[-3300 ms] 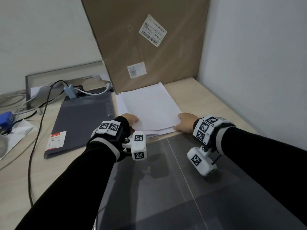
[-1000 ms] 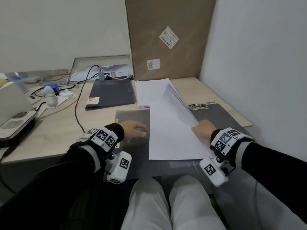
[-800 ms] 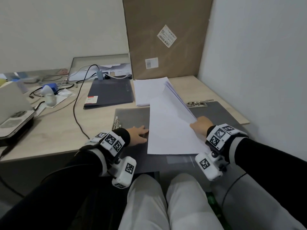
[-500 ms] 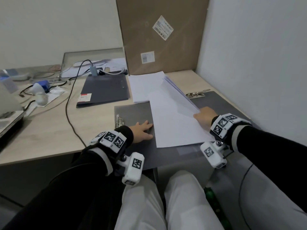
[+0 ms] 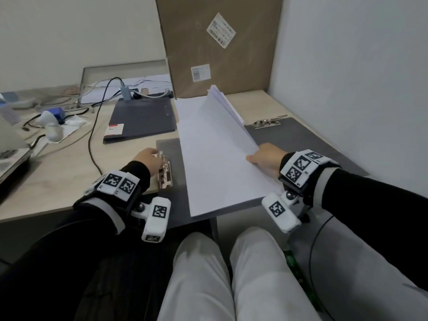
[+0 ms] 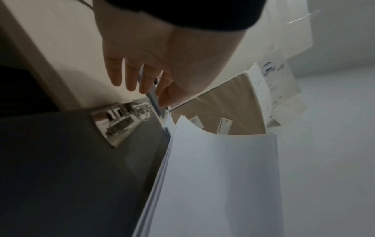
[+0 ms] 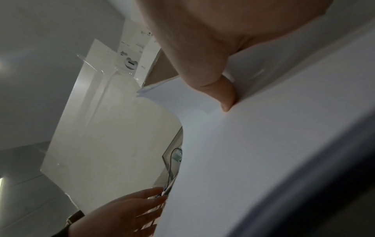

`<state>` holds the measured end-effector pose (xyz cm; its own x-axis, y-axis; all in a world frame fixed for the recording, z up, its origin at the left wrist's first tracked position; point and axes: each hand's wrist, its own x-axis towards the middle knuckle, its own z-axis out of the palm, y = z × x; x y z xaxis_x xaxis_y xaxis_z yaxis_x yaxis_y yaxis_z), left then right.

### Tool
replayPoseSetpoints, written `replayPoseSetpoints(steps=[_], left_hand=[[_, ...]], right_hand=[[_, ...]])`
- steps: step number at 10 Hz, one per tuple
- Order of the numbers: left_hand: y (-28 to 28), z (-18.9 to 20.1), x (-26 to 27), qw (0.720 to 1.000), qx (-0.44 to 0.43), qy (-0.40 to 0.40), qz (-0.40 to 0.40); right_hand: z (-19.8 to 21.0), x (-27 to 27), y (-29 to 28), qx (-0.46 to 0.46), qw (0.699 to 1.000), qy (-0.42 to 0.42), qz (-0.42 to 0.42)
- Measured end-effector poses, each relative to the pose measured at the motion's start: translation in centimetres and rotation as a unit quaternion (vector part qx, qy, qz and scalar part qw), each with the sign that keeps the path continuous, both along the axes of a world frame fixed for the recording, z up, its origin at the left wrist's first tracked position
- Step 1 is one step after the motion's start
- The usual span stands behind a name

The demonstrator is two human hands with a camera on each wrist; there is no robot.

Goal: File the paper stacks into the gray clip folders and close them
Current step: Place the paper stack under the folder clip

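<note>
The paper stack point(image 5: 220, 158), at frame centre on the open gray folder point(image 5: 301, 140), is pinched at its right edge by the right hand point(image 5: 266, 158) and could fan or slide before the left hand point(image 5: 148, 158), fingers loosely spread at the clip point(image 5: 165, 172), gets it clamped.

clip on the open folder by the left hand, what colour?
Shiny silver metal clip; left wrist view shows it best.

Head view looks down over the desk; both close wrist views share the paper stack point(image 5: 217, 158).
</note>
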<state>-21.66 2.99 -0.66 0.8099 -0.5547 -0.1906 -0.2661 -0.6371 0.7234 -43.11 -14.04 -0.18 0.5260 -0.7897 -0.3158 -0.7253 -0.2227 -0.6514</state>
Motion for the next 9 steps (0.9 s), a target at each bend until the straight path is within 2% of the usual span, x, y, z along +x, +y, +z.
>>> replayPoseSetpoints(steps=[1,2,3,4,5,6,9], left_hand=[[0.2,-1.4,0.4,0.999,0.016,0.023,-0.014],[0.1,-2.4,1.0,1.000,0.024,0.010,-0.012],[0.2,-2.4,0.6,1.000,0.018,0.011,-0.009],[0.2,-2.9,0.9,0.999,-0.013,0.034,-0.001],[0.2,-3.2,1.3,0.998,-0.033,0.059,0.000],[0.2,-3.3,1.6,0.998,-0.028,0.059,-0.006],[0.7,-3.9,2.7,0.997,-0.024,0.065,-0.041]], right_hand=[[-0.3,0.4,1.2,0.018,1.000,0.022,-0.011],[-0.4,0.6,2.1,-0.089,0.985,0.107,0.101],[-0.9,0.9,2.0,-0.024,0.995,0.074,0.057],[-0.4,1.4,2.8,-0.053,0.996,0.055,0.047],[-0.3,1.7,3.4,-0.133,0.970,0.144,0.146],[-1.2,1.9,3.1,-0.010,1.000,0.001,0.014],[-0.8,2.1,2.4,-0.014,1.000,0.011,0.025]])
